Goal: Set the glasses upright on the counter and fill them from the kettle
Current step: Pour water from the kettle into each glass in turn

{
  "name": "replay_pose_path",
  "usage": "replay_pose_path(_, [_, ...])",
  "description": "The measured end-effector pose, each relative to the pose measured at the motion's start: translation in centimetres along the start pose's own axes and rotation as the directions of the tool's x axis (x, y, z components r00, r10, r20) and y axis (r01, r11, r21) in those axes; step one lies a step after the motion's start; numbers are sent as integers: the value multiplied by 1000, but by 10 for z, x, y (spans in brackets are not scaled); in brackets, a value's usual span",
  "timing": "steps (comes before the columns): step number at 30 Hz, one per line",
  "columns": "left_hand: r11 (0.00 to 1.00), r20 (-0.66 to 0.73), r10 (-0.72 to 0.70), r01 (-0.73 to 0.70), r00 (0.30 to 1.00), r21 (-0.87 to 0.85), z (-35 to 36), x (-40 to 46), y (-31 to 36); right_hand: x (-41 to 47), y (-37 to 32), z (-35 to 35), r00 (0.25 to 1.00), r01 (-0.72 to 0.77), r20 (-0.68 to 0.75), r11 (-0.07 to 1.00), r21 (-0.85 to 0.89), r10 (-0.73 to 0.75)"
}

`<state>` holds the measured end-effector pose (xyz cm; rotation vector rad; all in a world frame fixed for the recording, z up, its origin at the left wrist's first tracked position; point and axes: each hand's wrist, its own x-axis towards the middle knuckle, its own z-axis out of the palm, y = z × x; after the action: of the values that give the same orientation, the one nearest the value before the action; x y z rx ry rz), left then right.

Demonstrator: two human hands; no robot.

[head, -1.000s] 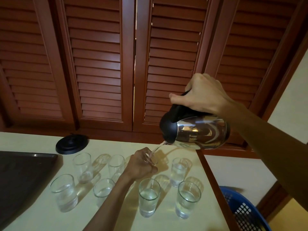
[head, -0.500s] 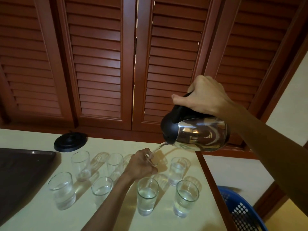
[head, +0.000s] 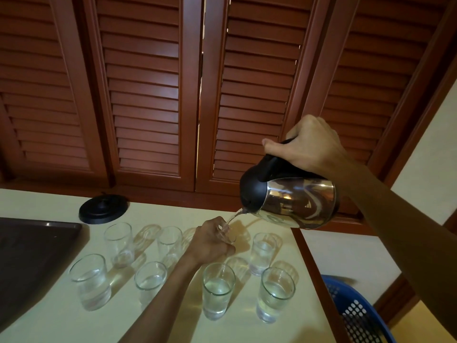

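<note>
Nearest to the camera, a row of four glasses stands upright along the near part of the bench (head: 59, 323): one at the left (head: 90, 280), a second glass (head: 149, 280), a third glass (head: 218, 290) and a fourth glass (head: 277, 294) close to the right edge. All four hold water. The left forearm crosses between the second and third glass and hides part of the bench behind it.

In the far row the left hand (head: 210, 243) curls its grip round the held glass (head: 228, 233), and most of that glass is hidden by the fingers, so its water level cannot be judged. A filled glass (head: 262, 252) stands to its right. Two more glasses, an empty-looking glass (head: 119, 243) and its neighbour (head: 170, 243), stand to its left; their content is hard to make out.

A dark tray (head: 29, 256) lies at the left edge, cut off by the frame. A blue basket (head: 358, 315) sits below the right edge, partly out of view.

Above the held glass, the right hand (head: 309, 144) grips the black handle of the steel kettle (head: 296, 201), tilted with its spout down, and a thin stream runs into the glass. The black kettle base (head: 103, 209) rests near the far edge, before brown shutters (head: 148, 95).
</note>
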<state>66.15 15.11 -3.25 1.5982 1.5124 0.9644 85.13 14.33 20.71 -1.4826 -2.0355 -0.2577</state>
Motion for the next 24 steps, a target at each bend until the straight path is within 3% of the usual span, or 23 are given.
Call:
replay_pose_path(11, [992,-21,18,-20,1000,-123,-1,5,6,-14,13,17,999,-37,-29,981,188,43])
replay_pose_path(18, [975,-82,23,-40,996,-220,-4,3,12,-27,26,30,990,-79,-77,914,398,119])
replay_pose_path(24, [947,-82,51,-74,995,-312,-5,3,15,-38,34,38,991,-23,-103,879,476,82])
